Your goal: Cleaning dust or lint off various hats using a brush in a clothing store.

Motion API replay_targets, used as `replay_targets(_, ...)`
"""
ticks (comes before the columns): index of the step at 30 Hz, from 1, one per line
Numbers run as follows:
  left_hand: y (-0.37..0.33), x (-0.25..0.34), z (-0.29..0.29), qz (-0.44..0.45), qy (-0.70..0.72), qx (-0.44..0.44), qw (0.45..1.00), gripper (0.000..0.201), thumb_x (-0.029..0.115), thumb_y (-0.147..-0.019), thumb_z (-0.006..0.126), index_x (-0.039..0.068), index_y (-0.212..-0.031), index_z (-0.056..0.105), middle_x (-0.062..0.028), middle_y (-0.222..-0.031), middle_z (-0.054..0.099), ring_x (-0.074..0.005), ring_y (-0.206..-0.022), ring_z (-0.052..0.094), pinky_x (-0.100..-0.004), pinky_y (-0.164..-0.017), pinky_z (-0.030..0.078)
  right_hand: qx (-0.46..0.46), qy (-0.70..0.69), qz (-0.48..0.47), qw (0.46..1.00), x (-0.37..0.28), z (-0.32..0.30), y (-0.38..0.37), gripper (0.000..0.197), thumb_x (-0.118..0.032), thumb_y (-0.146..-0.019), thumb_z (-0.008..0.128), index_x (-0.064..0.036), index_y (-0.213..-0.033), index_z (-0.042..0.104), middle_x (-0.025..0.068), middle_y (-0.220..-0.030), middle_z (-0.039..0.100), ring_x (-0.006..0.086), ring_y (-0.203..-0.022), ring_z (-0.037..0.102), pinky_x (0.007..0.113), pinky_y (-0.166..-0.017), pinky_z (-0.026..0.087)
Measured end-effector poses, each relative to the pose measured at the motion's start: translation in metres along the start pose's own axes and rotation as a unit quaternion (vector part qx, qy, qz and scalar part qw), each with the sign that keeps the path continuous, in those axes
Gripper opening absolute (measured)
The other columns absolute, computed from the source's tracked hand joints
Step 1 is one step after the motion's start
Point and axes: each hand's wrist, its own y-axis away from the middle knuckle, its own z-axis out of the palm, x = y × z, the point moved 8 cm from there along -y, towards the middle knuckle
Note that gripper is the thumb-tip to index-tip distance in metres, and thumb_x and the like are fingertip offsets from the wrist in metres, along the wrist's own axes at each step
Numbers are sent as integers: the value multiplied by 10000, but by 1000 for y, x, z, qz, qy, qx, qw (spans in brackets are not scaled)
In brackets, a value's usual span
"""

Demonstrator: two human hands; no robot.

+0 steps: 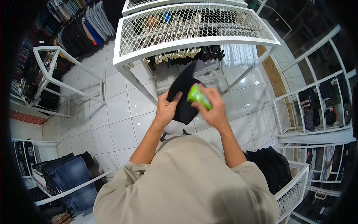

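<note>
In front of my body, my left hand (166, 109) grips a black cap (183, 106) by its left edge, the thumb lying on top of the dark cloth. The cap is tilted, with a pointed part reaching up and away from me. My right hand (214, 108) is closed round a bright green object (199, 97) with a pinkish edge. Motion blurs it, so I cannot make out its kind. The green object is against or just over the cap's right side; contact cannot be told.
A white rack with a mesh top (194, 26) stands ahead, clothes hanging under it. Another white frame (71, 86) is at the left. Folded jeans (72, 179) lie at lower left, black garments (268, 168) at lower right. White shelves (317, 86) line the right. Tiles (115, 112) cover the floor.
</note>
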Motion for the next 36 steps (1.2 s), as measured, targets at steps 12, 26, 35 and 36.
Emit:
replay_targets(12, 3, 42, 38, 315, -325, -36, 891, 855, -148, -694, 482, 83, -1517, 497, -218, -1225, 625, -435, -1113, 624, -421, -974, 513, 109, -334, 180, 919, 3, 16, -36, 386, -190, -879, 833, -31, -1135, 591, 1, -961, 660, 85, -806, 620, 248, -703, 527)
replay_targets(26, -27, 26, -3, 50, -139, -185, 972, 442, 93, -892, 800, -18, -1293, 652, -26, -1086, 717, -103, -1055, 643, -282, -951, 508, -75, -562, 256, 783, 64, -8, -16, 660, -34, -812, 632, 62, -1446, 473, 142, -1199, 674, 194, -1057, 684, 323, -980, 535)
replay_targets(35, -4, 1, 44, -50, -30, -244, 968, 391, 71, -951, 728, -41, -1308, 614, -34, -1127, 702, -87, -959, 636, -251, -903, 513, -36, -504, 276, 818, 88, -32, -10, 667, -101, -814, 715, 8, -1438, 505, 154, -1178, 671, 233, -1031, 672, 334, -923, 534)
replay_targets(36, -6, -6, 42, -85, 11, -202, 976, 386, 70, -957, 719, -46, -1310, 612, -36, -1136, 701, -88, -969, 637, -251, -907, 513, 70, -220, 201, 952, 86, -61, -16, 676, -192, -841, 742, 18, -1437, 501, 176, -1175, 659, 278, -1033, 666, 360, -920, 530)
